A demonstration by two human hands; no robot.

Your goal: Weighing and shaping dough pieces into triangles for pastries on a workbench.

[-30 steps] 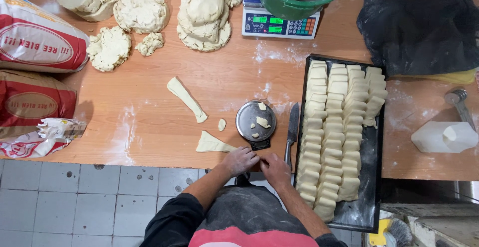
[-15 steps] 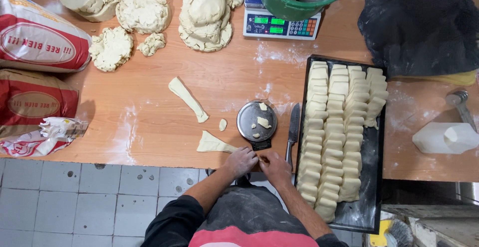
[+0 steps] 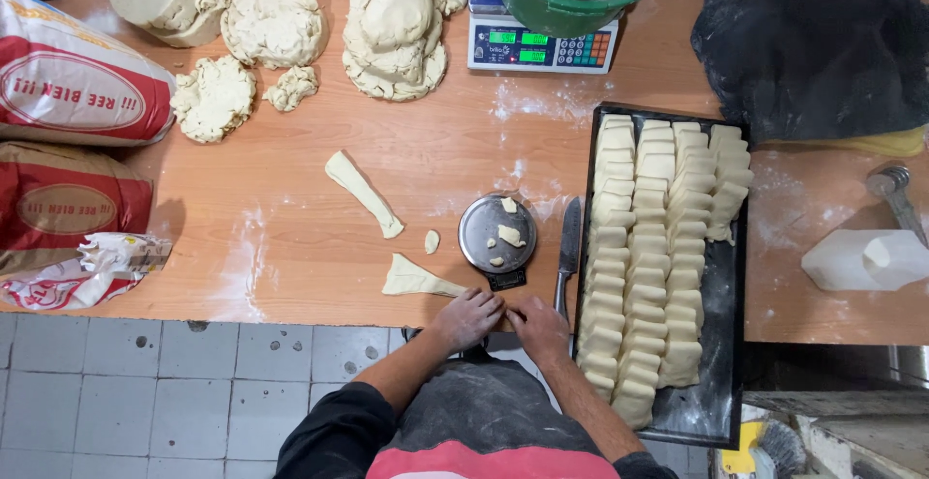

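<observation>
at the near edge of the wooden table (image 3: pixel 290 237), both hands are pressed together over a small piece of dough that is almost wholly hidden beneath them. the left hand (image 3: pixel 466 316) is curled, its fingers bent down onto the table edge, and the right hand (image 3: pixel 538 326) is closed in the same way just beside it, fingertips touching; whether the dough is gripped or only rolled cannot be told. compared with half a second and a second ago, the hands are seen in nearly the same spot, shifted only slightly, so the same piece is judged to be still under shaping. a wedge of dough (image 3: pixel 416 278) is left lying just to the left of the left hand, untouched, as is the long strip (image 3: pixel 363 194) farther up. the small round scale (image 3: pixel 496 235) with three scraps on it stands just beyond the hands, a knife (image 3: pixel 568 252) lies beside it, and the black tray (image 3: pixel 721 382) of cut pieces is set to the right.
</observation>
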